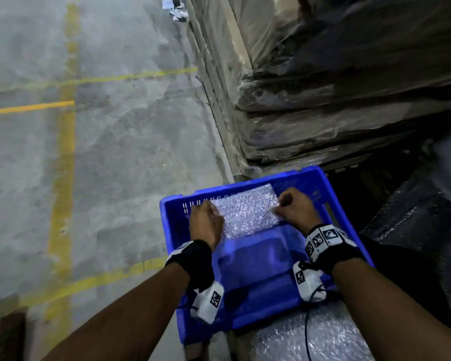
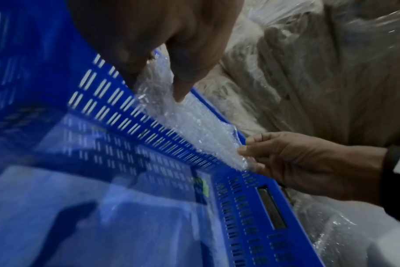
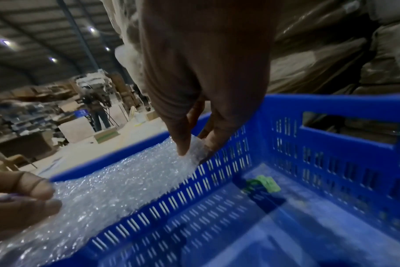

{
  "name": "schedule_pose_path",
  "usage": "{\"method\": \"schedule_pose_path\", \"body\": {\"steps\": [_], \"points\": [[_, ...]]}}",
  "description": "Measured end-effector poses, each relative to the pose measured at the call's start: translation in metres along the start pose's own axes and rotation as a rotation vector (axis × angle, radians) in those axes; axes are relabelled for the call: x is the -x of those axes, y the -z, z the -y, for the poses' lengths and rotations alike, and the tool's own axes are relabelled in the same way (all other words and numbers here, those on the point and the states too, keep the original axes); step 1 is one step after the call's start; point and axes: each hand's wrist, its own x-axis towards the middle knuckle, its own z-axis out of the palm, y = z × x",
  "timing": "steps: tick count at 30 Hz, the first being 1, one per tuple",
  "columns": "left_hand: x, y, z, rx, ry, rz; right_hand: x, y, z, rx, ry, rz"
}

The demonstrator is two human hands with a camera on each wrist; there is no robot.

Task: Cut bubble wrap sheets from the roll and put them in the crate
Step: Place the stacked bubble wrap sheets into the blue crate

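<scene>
Over the blue crate we see both hands pinching one bubble wrap sheet — left hand and right hand at opposite edges.

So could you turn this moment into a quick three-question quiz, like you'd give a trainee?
1. True or false: both the left hand and the right hand pinch the bubble wrap sheet.
2. Which colour is the crate? A red, B blue, C grey.
3. Fill in: a small ____ item lies on the crate floor near a corner.

Key: 1 true; 2 B; 3 green. The sheet is held against the crate's far slotted wall, not yet lying flat on the floor.
</scene>
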Motion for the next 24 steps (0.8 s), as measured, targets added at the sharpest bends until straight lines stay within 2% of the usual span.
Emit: {"method": "schedule_pose_path", "body": {"steps": [3, 8, 10, 13, 16, 20, 24], "points": [[-0.005, -0.024, 0.027, -0.001, 0.075, 0.053, -0.013, -0.028, -0.027, 0.177, -0.003, 0.08], [-0.019, -0.051, 0.048, -0.031, 0.164, 0.205, -0.031, -0.064, -0.069, 0.178, -0.047, 0.118], [-0.029, -0.058, 0.052, -0.121, 0.18, 0.262, -0.04, -0.077, -0.081, 0.188, -0.043, 0.115], [-0.039, -0.069, 0.061, -0.285, 0.18, 0.327, -0.05, -0.094, -0.091, 0.239, -0.007, 0.112], [-0.046, -0.076, 0.067, -0.331, 0.187, 0.373, -0.059, -0.104, -0.099, 0.251, 0.029, 0.09], [-0.05, -0.081, 0.073, -0.383, 0.173, 0.438, -0.066, -0.11, -0.108, 0.295, -0.01, 0.079], [-0.049, -0.084, 0.079, -0.436, 0.15, 0.411, -0.064, -0.113, -0.108, 0.329, -0.008, 0.094]]}}
